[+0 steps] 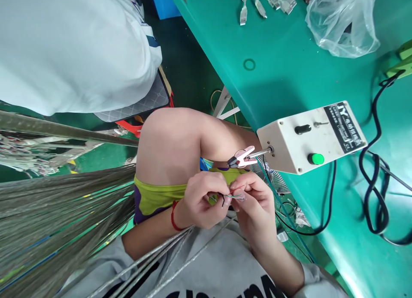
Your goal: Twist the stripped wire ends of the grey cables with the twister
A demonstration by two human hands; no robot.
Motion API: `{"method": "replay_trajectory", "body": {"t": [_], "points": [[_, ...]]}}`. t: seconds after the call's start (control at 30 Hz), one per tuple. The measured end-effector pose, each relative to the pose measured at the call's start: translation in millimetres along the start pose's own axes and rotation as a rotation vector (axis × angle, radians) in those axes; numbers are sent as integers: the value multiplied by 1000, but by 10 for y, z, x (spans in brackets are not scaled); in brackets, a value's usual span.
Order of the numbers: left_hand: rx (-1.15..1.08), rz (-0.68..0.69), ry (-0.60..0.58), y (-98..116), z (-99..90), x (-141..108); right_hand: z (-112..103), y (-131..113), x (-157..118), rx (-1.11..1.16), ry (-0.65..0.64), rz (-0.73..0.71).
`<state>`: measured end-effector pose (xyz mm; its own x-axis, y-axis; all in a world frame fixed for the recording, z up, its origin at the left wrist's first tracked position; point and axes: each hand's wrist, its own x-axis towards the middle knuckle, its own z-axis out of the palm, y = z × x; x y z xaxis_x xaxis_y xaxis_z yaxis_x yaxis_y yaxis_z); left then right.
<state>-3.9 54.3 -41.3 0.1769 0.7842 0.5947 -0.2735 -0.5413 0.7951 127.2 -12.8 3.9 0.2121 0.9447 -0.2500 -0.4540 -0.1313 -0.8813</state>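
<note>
In front of my lap, my left hand [206,199] is closed in a pinch on the stripped end of a cable. Thin coloured wires [237,197], among them red, green and black, stick out between the two hands. My right hand [255,203] pinches these wires with thumb and fingertips, close against the left fingertips. Several grey braided cables [180,263] run across my shirt below the left hand. Just above the right hand, a pink clip [244,157] sits on the metal shaft of a white box [312,137] with a green button.
The green table [286,70] holds clear-ended USB cables [254,4], a plastic bag [343,21] and a black cord [373,186]. A large bundle of grey cables [71,221] hangs at the left. Another person in white [77,49] sits at the upper left.
</note>
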Motion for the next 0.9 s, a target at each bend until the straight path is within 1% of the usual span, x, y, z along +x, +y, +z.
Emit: {"method": "replay_trajectory", "body": {"t": [0.07, 0.13, 0.27, 0.33, 0.53, 0.7, 0.9], "points": [[16, 0, 16, 6, 7, 12, 26, -12, 27, 26, -9, 36], [3, 34, 24, 3, 25, 37, 51, -23, 44, 39, -13, 67], [-138, 113, -23, -29, 61, 101, 75, -32, 53, 45, -4, 101], [-164, 107, -39, -39, 62, 118, 76, -32, 55, 55, -4, 105], [-128, 75, -83, -31, 36, 84, 55, -33, 70, 121, -45, 96], [-121, 28, -100, -15, 31, 61, 20, -12, 73, 70, -11, 111], [-120, 15, -89, -6, 23, 82, -10, 30, 76, 30, -22, 130]]}}
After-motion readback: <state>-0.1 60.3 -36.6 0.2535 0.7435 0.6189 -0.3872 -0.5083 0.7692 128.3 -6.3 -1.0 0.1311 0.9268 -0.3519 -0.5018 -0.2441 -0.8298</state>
